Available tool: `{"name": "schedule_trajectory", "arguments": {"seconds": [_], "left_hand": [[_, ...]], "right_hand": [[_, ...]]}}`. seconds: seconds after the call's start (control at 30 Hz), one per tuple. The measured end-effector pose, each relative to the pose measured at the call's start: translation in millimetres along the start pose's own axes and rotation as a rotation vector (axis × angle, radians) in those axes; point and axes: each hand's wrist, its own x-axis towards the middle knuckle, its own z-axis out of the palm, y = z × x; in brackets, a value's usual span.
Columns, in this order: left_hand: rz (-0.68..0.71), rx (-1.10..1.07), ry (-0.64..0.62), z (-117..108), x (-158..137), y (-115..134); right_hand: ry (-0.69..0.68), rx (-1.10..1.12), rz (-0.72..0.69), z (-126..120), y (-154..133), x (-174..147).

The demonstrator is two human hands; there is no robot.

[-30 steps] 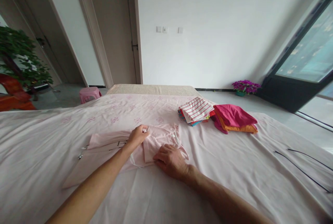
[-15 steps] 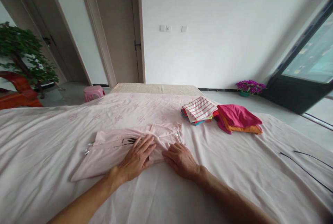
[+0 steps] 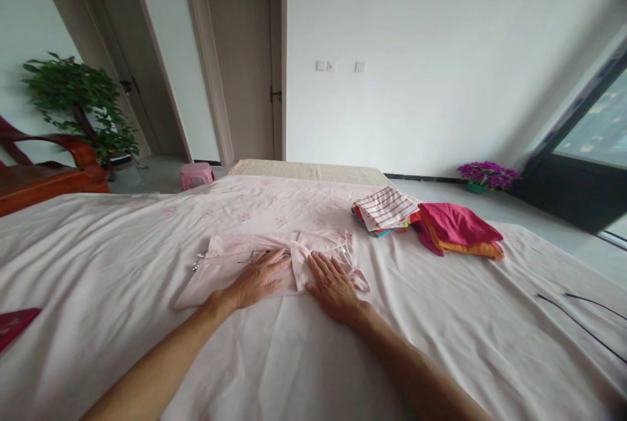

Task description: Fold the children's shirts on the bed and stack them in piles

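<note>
A pale pink shirt [image 3: 210,284] lies partly folded on the bed, with a dark print mostly under my fingers and shiny bits at its left end. My left hand [image 3: 258,280] rests flat on the middle of it, fingers stretched out. Just right of that, my right hand [image 3: 335,285] is spread flat over a folded-over part of the same shirt. Straps or an edge of the shirt stick out loosely beyond my right fingers. Neither hand grips the cloth.
Beyond my right hand lie a folded stack topped by a red-striped white cloth [image 3: 386,207] and a magenta-and-orange pile [image 3: 458,225]. Black cords [image 3: 582,323] run over the sheet [image 3: 274,369] at right. A red object [image 3: 17,326] is at the left edge.
My right hand has gone from bent fingers on the shirt to lying flat and spread. The right part of the shirt is now folded over. The view has shifted left.
</note>
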Motion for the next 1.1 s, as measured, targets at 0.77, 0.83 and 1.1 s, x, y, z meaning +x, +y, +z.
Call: {"name": "schedule_trajectory", "arguments": {"seconds": [0.77, 0.83, 1.1], "left_hand": [[-0.521, 0.375, 0.169, -6.4, -73.1, -88.1], [-0.509, 0.347, 0.208, -7.1, -73.9, -90.7], [-0.668, 0.131, 0.317, -24.8, -77.8, -97.3]], "right_hand": [[-0.023, -0.018, 0.135, -6.7, -33.8, 69.6], [-0.046, -0.017, 0.13, 10.2, -34.8, 70.1], [-0.018, -0.035, 0.137, 28.1, -31.1, 64.7]]}}
